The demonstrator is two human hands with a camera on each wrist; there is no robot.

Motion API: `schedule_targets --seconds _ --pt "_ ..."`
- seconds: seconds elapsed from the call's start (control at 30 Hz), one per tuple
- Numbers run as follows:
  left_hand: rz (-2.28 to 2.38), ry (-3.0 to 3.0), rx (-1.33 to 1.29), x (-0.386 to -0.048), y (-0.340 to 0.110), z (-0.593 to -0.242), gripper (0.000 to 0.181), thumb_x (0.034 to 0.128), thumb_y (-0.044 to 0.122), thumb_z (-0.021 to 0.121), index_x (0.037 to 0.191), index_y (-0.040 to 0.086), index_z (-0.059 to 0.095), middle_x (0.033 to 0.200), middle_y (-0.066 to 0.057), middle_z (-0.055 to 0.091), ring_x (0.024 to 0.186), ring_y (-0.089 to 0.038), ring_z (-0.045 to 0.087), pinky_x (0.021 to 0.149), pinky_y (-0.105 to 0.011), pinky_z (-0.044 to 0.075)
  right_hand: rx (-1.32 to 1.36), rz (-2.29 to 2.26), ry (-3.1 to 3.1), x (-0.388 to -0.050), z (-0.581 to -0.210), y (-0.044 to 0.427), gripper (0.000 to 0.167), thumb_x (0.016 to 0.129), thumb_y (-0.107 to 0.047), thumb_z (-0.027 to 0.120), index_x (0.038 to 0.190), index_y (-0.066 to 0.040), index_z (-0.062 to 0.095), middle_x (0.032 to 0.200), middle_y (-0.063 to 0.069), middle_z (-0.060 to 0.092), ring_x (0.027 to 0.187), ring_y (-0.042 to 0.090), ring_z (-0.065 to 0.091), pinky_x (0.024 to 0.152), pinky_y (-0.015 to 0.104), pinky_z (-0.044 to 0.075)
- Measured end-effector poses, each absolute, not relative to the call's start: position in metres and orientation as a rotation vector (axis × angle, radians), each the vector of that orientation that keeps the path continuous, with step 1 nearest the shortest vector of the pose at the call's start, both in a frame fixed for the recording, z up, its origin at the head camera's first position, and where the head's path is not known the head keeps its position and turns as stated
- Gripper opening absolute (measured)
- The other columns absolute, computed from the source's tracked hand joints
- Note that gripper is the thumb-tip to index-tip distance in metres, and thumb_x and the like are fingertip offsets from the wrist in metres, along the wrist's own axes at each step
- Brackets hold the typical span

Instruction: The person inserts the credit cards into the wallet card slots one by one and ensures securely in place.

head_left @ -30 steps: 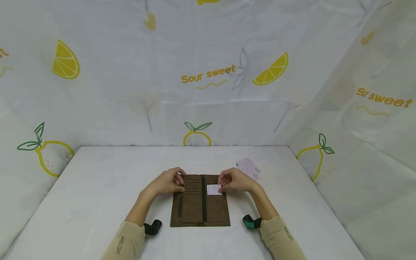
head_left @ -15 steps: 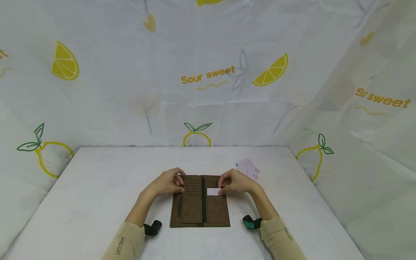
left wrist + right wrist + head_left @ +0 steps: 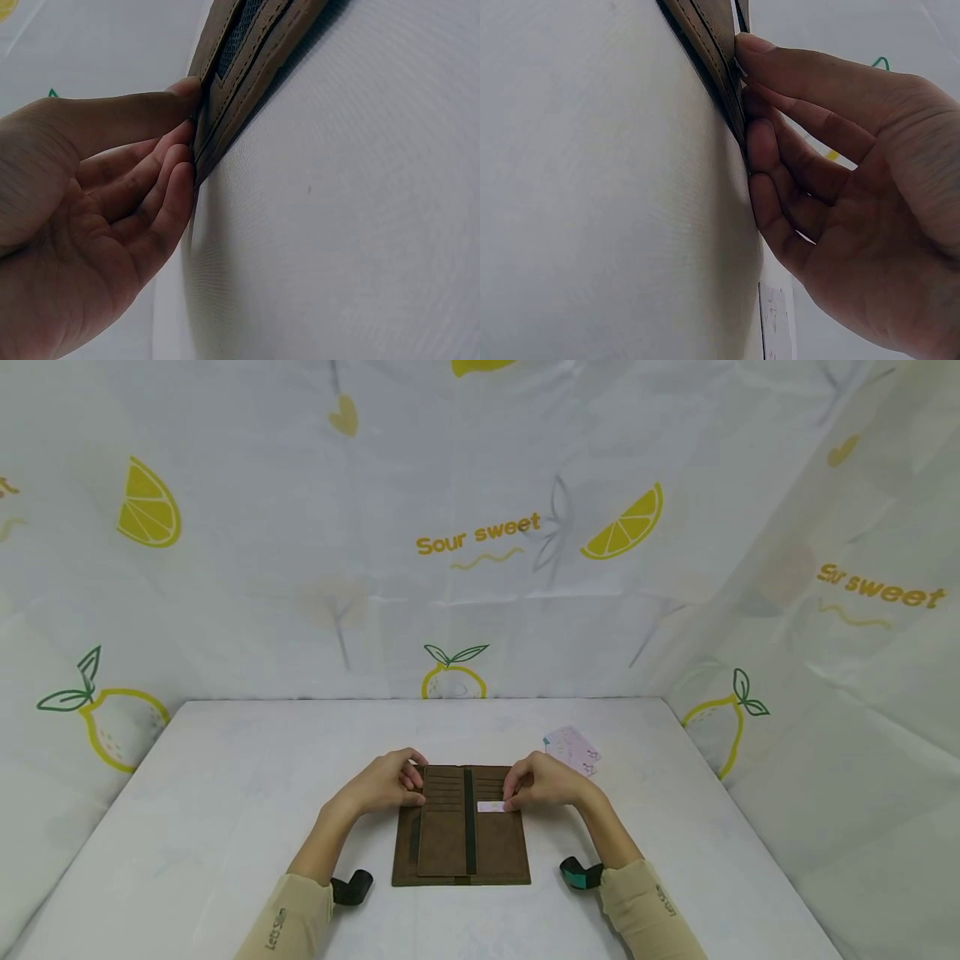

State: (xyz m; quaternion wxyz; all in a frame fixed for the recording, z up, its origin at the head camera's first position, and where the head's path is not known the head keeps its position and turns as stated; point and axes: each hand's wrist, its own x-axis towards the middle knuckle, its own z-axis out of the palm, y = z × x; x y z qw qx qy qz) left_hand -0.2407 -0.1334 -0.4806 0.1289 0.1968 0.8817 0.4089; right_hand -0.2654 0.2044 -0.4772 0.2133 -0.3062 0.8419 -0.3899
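Apparently slotting pale card (image 3: 491,807), pinched by right fingers (image 3: 763,146), into wallet (image 3: 442,843), edge-pinched by left fingers (image 3: 177,184), and likely needing a deeper push.

Wallet (image 3: 444,842), pinkish card (image 3: 572,749) on table (image 3: 255,802)

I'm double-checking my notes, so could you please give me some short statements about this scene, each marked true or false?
1. The brown wallet lies open on the white table. True.
2. The left hand holds the wallet's left side. True.
3. The right hand is away from the wallet. False: its fingers are at the wallet's right side.
4. A pale card shows as a narrow strip beside those fingers. True.
5. The pinkish printed sheet lies inside the wallet. False: it lies on the table, beyond the right hand.
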Motion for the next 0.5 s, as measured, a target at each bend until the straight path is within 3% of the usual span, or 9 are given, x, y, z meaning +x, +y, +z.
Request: schedule_targets --seconds 0.27,0.5 --pt "1.182 2.57 0.573 -0.2398 -0.1319 -0.4792 0.052 0.0875 0.004 0.089 0.133 -0.003 0.063 0.101 -0.007 0.074 0.088 -0.012 0.064 0.081 -0.025 0.052 -0.854 -1.114 2.303 -0.2644 -0.4768 0.2057 0.004 0.09 0.003 0.082 0.091 -0.001 0.081 0.092 0.013 0.083 0.079 0.009 0.072 0.075 0.022 0.056" --pt "1.18 2.571 0.555 -0.2385 -0.1318 -0.4779 0.053 0.0874 0.004 0.089 0.133 -0.003 0.063 0.101 -0.006 0.073 0.089 -0.012 0.063 0.081 -0.025 0.052 -0.81 -1.112 2.348 -0.2686 -0.4807 0.2112 0.01 0.092 -0.008 0.085 0.101 -0.006 0.083 0.099 0.008 0.083 0.083 0.007 0.072 0.079 0.022 0.057"
